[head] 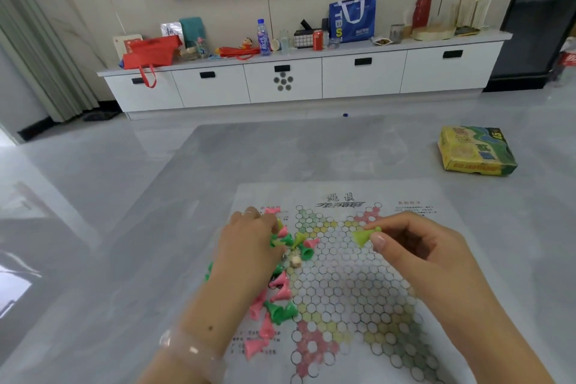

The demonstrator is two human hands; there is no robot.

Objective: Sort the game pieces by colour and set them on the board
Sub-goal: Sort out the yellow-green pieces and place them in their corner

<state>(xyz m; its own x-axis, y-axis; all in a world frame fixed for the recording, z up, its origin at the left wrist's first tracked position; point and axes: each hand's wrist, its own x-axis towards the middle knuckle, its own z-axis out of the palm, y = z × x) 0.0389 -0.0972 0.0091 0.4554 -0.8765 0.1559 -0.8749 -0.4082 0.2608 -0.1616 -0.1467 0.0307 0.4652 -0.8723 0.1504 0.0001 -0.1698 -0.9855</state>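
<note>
While pinching yellow-green piece (363,235), R hand (414,246) closed

Pieces (282,290) — pink, green, yellow; board (349,284) — white hexagons

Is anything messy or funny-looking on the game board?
Yes. The pieces lie tipped over in a mixed pink and green heap along the board's left edge, none standing in a circle. A small beige thing that is no cone sits among them. The right hand pinches one yellow-green cone.
</note>
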